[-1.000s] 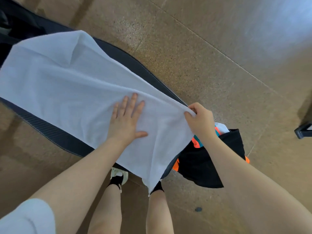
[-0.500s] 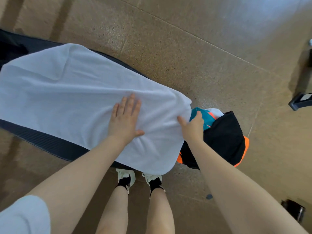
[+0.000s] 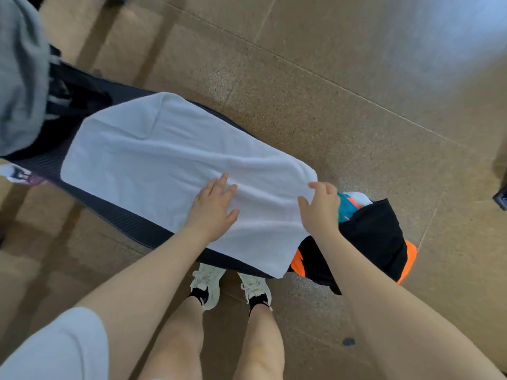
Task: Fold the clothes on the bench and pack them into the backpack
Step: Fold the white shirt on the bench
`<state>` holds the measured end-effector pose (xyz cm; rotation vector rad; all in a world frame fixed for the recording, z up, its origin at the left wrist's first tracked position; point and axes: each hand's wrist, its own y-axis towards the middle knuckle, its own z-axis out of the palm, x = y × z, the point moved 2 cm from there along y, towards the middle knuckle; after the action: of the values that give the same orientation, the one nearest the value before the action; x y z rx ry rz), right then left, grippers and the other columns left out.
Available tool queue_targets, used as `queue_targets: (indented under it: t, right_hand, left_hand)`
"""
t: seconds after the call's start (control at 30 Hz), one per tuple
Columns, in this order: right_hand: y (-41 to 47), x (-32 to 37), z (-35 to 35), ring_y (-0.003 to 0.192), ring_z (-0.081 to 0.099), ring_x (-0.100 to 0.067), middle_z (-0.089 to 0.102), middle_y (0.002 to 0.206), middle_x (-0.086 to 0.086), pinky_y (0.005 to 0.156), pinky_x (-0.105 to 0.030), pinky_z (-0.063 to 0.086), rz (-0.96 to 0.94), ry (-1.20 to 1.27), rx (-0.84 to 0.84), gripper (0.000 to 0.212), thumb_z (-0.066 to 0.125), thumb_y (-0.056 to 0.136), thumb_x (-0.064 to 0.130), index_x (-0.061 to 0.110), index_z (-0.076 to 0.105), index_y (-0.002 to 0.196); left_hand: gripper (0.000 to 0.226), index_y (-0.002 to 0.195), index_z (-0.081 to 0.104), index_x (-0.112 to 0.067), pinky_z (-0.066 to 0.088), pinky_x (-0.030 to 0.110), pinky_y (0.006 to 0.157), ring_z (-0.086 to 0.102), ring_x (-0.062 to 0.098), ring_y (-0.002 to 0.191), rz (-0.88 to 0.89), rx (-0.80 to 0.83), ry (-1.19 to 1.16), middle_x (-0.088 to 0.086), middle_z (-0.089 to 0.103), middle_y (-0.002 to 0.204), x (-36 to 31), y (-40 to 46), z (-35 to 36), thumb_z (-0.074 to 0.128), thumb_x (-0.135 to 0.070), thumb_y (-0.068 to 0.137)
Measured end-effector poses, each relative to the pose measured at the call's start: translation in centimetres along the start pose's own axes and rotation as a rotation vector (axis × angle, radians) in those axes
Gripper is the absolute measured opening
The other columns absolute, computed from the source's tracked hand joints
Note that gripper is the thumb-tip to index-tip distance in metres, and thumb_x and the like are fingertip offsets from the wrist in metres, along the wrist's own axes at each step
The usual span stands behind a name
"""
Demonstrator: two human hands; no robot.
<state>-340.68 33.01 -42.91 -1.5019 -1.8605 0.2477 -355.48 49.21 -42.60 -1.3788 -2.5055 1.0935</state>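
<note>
A white towel (image 3: pixel 164 160) lies spread along the black padded bench (image 3: pixel 115 215), its right end hanging over the bench's end. My left hand (image 3: pixel 212 208) rests flat on the towel, fingers apart. My right hand (image 3: pixel 319 208) is at the towel's right end, fingers loosely curled against the edge; a firm grip is not visible. Just right of the bench stands a black backpack (image 3: pixel 370 237) with orange trim, its top open, with teal and white cloth (image 3: pixel 347 204) showing inside.
A grey garment (image 3: pixel 19 78) and dark clothes (image 3: pixel 71 97) lie at the bench's left end. A printed item (image 3: pixel 16 174) hangs off the near left edge. My shoes (image 3: pixel 230 286) stand on the tan tiled floor under the bench's near edge. A dark frame (image 3: pixel 500 198) is at far right.
My right hand let the lifted towel corner down over the bench end and now rests at its edge. The camera view shifted, revealing clothes at the left. My left hand stayed flat.
</note>
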Motion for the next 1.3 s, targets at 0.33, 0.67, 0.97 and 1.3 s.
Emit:
queue_targets:
  t: [0.33, 0.67, 0.97, 1.3]
  right_hand:
    - [0.5, 20.2, 8.1, 0.097, 0.054, -0.023, 0.048, 0.122, -0.008, 0.067, -0.020, 0.028, -0.362, 0.118, 0.295, 0.025, 0.040, 0.098, 0.014, 0.013, 0.058, 0.115]
    - [3.6, 32.0, 18.9, 0.101, 0.052, -0.032, 0.041, 0.125, -0.009, 0.072, -0.036, 0.043, -0.559, -0.373, 0.191, 0.033, 0.051, 0.094, 0.031, 0.015, 0.049, 0.123]
    - [4.7, 34.8, 18.2, 0.081, 0.057, -0.038, 0.051, 0.113, -0.011, 0.058, -0.035, 0.034, -0.625, -0.597, -0.011, 0.022, 0.038, 0.095, 0.009, 0.010, 0.051, 0.112]
    - [3.9, 42.4, 11.1, 0.086, 0.054, -0.030, 0.062, 0.103, -0.009, 0.065, -0.030, 0.033, -0.549, -0.446, -0.155, 0.025, 0.043, 0.098, 0.027, 0.015, 0.064, 0.104]
  left_hand:
    - [0.058, 0.147, 0.011, -0.008, 0.017, 0.034, 0.112, 0.010, 0.024, 0.142, -0.379, -0.123, -0.217, 0.007, 0.004, 0.156, 15.3, -1.5, -6.0, 0.036, -0.027, 0.099]
    - [0.053, 0.140, 0.029, -0.006, 0.032, 0.044, 0.101, 0.029, 0.034, 0.129, -0.737, -0.392, -0.397, 0.013, 0.025, 0.147, 30.0, -0.9, -6.0, 0.049, -0.021, 0.094]
    - [0.016, 0.082, 0.044, -0.010, 0.034, 0.034, 0.065, 0.049, 0.028, 0.085, -0.515, -0.413, -0.681, 0.007, 0.049, 0.088, 32.9, -1.5, -6.5, 0.051, -0.022, 0.091]
    - [0.021, 0.079, 0.054, -0.010, 0.034, 0.026, 0.057, 0.047, 0.020, 0.061, -0.369, -0.551, -0.889, 0.013, 0.057, 0.070, 34.2, -7.3, -13.2, 0.063, -0.028, 0.086]
